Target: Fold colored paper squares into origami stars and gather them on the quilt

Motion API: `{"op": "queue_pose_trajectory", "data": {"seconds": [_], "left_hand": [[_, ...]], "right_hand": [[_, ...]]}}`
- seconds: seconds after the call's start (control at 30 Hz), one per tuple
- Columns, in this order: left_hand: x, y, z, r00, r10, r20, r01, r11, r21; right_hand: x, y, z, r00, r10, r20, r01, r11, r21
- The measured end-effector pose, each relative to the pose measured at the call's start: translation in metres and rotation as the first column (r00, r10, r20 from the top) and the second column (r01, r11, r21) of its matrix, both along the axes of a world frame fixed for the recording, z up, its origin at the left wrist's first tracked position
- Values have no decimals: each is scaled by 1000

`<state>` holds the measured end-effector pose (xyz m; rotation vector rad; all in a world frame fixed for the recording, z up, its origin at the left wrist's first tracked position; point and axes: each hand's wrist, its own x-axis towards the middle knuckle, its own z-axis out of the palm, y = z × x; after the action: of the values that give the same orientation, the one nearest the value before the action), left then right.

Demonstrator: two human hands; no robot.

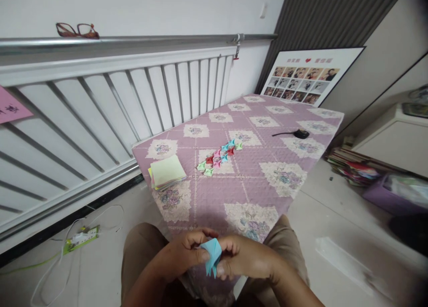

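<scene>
We are probably in the middle of folding the light-blue, pointed piece of folded paper (213,249) at the bottom centre of the frame. It sits between our hands: our left hand (185,253) pinches its left side, thumb across the front, while our right hand (244,257) grips its right edge. The next move likely calls for careful creasing near the lower points. Small multicoloured folded-paper figures (217,163) lie mid-frame on the purple floral cloth-covered bench (214,202).
</scene>
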<state>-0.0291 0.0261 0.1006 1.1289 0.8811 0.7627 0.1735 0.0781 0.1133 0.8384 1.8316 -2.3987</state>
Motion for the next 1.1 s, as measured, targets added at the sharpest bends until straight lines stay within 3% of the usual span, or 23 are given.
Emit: {"op": "queue_pose_trajectory", "data": {"seconds": [0.33, 0.5, 0.63, 0.87, 1.1], "left_hand": [[5, -4, -2, 986, 4, 165, 13, 995, -101], [7, -5, -4, 982, -14, 187, 32, 995, -95], [7, -4, -3, 991, 24, 128, -15, 997, -75], [10, -1, -8, 984, 179, -1, -179, 982, -68], [16, -1, -18, 945, 283, -165, -292, 956, -32]], "right_hand": [[-2, -3, -16, 994, -71, -85, 53, 979, -195], [-5, -3, -17, 991, -95, -94, 76, 979, -187], [-7, -2, -15, 986, -152, -69, 143, 983, -118], [-7, -3, -14, 964, -261, -47, 265, 955, 131], [-19, -9, -17, 888, -452, -79, 454, 841, 295]]}}
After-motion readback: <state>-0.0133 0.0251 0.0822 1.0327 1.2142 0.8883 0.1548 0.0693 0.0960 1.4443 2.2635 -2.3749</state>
